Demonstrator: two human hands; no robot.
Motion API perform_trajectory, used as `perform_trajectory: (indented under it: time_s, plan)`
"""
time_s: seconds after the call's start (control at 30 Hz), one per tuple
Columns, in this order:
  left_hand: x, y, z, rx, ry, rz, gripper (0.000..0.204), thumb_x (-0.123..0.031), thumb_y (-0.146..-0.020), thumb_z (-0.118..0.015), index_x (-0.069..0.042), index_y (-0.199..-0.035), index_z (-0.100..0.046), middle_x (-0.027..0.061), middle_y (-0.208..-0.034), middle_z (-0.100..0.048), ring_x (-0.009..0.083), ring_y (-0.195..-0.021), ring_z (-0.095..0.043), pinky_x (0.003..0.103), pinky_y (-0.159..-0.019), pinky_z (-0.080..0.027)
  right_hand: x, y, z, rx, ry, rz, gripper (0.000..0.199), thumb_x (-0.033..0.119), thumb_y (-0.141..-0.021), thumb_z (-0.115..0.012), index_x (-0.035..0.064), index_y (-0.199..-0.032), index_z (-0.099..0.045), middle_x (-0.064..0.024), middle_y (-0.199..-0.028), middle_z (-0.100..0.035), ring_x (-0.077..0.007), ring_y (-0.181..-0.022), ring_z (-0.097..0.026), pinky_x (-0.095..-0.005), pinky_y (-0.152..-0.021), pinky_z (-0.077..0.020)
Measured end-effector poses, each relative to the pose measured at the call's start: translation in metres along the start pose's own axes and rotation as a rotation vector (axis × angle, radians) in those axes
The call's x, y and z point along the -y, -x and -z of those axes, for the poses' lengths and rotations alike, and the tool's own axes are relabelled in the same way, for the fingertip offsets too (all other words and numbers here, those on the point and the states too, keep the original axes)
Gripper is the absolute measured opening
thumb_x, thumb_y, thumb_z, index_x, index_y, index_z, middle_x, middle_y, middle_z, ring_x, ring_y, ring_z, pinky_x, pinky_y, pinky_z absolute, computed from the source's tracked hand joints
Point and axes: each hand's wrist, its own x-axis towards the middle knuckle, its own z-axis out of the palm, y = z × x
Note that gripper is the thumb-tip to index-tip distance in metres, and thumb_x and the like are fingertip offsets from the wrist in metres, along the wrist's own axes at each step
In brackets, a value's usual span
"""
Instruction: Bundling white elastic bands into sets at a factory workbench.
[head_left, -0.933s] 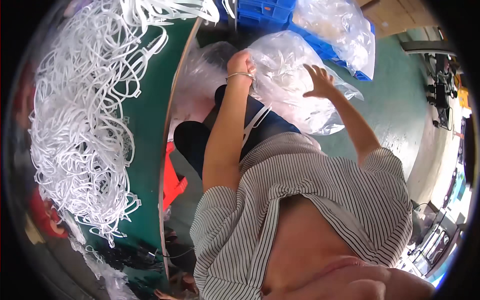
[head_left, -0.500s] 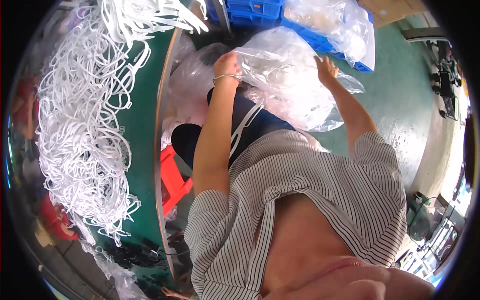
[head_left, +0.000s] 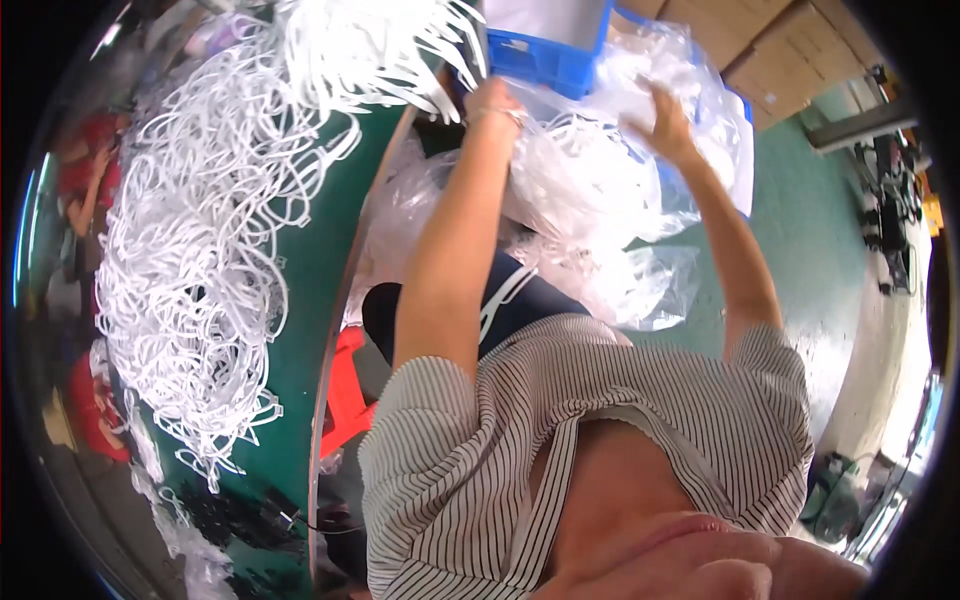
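Crinkled, see-through plastic bag (head_left: 565, 185), bulging with white pieces (head_left: 590, 135)! Left hand (head_left: 494, 98) curls tight on its upper-left edge; right hand (head_left: 668, 128), blurred, fingers splayed, empty, at its upper right.

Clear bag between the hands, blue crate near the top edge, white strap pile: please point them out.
Clear bag (head_left: 541, 187): head view, side facing wearer.
Blue crate (head_left: 556, 67): head view, outer wall.
White strap pile (head_left: 195, 255): head view, middle.

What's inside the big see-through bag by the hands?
Thin, loopy white strips show near the top of the clear bag. Lower down is a pale jumble, too blurry to name. Anything deeper is covered by the upper pieces and shiny, wrinkled plastic.
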Motion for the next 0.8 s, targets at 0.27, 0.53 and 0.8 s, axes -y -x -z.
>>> perform_trajectory:
  time_s: [0.27,0.53,0.8]
  plan:
    - [0.008,0.040,-0.003,0.204,0.017,0.079,0.008,-0.004,-0.080,-0.052,-0.008,-0.075,-0.046,0.0012,-0.054,-0.036,0.0126,-0.041,-0.033,0.026,-0.037,-0.029,0.002,0.178,-0.079,0.553,0.040,-0.512,0.047,0.018,-0.075,-0.059,0.0127,-0.119,-0.046,-0.0169,-0.098,-0.060,-0.0319,-0.092,-0.057,-0.0407,-0.085,-0.0402]
    - [-0.002,0.032,-0.025,0.301,-0.120,-0.109,0.010,-0.008,-0.077,-0.055,-0.009,-0.087,-0.051,0.0030,-0.069,-0.051,0.0152,-0.057,-0.050,0.029,-0.049,-0.041,-0.145,0.041,-0.054,-0.237,-0.465,-0.693,0.029,0.001,-0.071,-0.047,0.0039,-0.097,-0.060,-0.0014,-0.053,-0.050,-0.0086,-0.038,-0.040,-0.0250,-0.034,-0.0308]
    - [0.055,0.105,0.145,0.588,-0.843,-0.496,0.023,-0.009,-0.076,-0.061,-0.003,-0.097,-0.058,0.0021,-0.085,-0.059,0.0079,-0.078,-0.054,0.023,-0.069,-0.044,-0.055,-0.042,-0.041,0.430,0.246,-0.452,0.071,0.023,-0.065,-0.063,0.0083,-0.127,-0.033,-0.0183,-0.120,-0.047,-0.0316,-0.109,-0.048,-0.0555,-0.085,-0.0383]
